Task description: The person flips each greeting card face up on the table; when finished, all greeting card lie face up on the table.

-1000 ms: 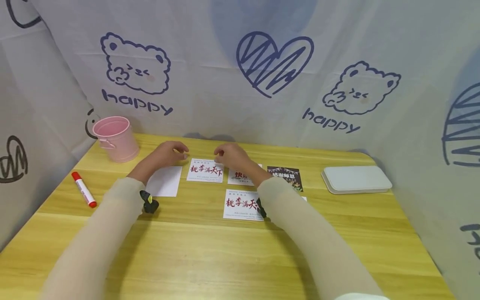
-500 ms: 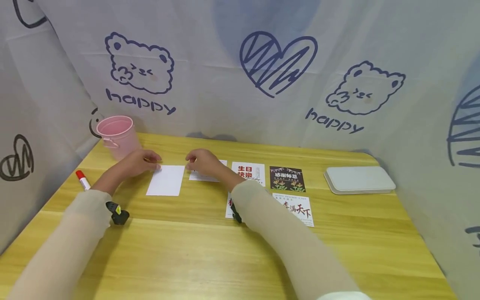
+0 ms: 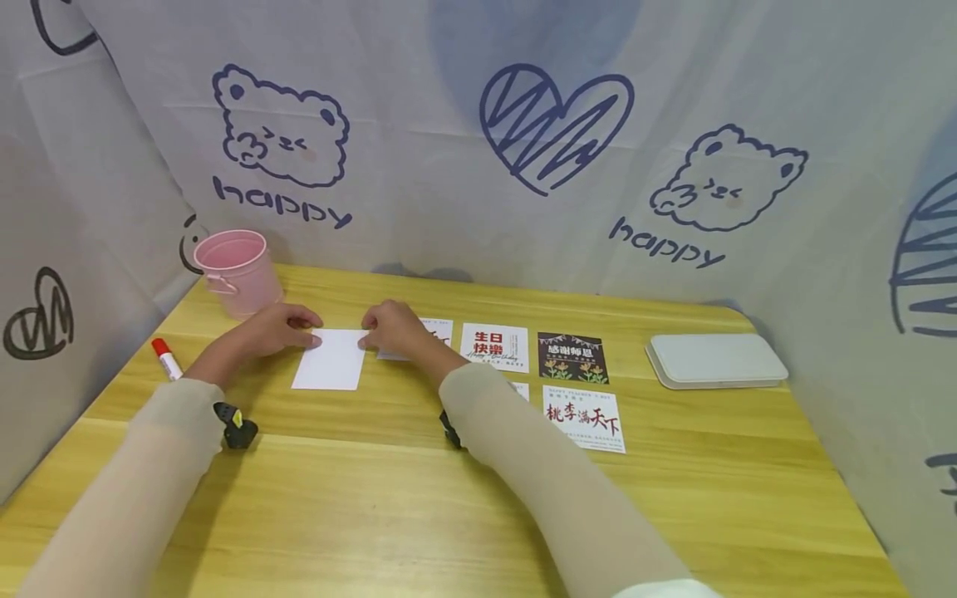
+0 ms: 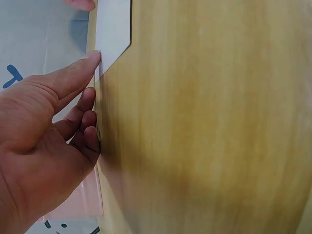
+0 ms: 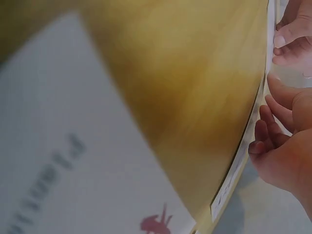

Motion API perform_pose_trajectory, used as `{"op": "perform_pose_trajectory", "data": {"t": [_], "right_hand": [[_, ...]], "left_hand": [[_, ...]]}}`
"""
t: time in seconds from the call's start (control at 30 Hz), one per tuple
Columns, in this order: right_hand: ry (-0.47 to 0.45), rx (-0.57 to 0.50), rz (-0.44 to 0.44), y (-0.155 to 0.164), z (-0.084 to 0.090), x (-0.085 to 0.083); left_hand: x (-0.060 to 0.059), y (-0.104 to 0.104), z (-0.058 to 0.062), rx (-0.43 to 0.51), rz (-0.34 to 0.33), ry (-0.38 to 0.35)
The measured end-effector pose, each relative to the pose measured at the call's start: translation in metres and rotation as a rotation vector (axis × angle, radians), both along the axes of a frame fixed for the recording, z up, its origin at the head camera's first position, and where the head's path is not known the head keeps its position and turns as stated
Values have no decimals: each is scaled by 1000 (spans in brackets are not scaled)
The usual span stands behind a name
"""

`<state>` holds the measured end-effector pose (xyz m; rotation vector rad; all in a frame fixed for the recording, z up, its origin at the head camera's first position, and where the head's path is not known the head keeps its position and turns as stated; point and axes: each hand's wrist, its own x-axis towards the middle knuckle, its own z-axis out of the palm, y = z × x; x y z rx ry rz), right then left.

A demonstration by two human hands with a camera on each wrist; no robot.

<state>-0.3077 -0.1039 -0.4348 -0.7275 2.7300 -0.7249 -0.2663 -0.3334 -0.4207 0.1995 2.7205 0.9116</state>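
A blank white card (image 3: 329, 361) lies on the wooden table, left of the printed cards. My left hand (image 3: 275, 328) pinches its far left corner, and in the left wrist view the thumb (image 4: 93, 59) lies on the card's corner with the other fingers curled below. My right hand (image 3: 394, 326) pinches the far right corner of the same card. Partly under the right hand and wrist is a printed card with red characters (image 3: 437, 330). Right of that lie a birthday card (image 3: 493, 345), a dark flowered card (image 3: 573, 359) and another red-lettered card (image 3: 583, 415).
At the back left stands a pink bucket (image 3: 242, 274). A red-capped marker (image 3: 166, 359) lies left of my left forearm, partly covered. On the right is a white flat case (image 3: 716, 360). A printed curtain (image 3: 419, 166) hangs behind the table edge.
Both hands have moved left from the red-lettered card to the blank white card. Over the last half second the fingertips have closed onto its far corners.
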Motion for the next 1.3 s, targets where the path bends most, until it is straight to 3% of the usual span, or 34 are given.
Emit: {"op": "perform_pose_trajectory", "data": {"t": [0.63, 0.93, 1.1, 1.3], "right_hand": [[94, 100, 1, 0, -1, 2], [82, 65, 2, 3, 2, 3], [30, -43, 23, 10, 6, 7], [-137, -360, 63, 28, 16, 15]], "left_hand": [[-3, 0, 0, 4, 17, -38], [-1, 0, 5, 56, 29, -32], [4, 0, 8, 184, 32, -36], [18, 2, 22, 327, 50, -58]]}}
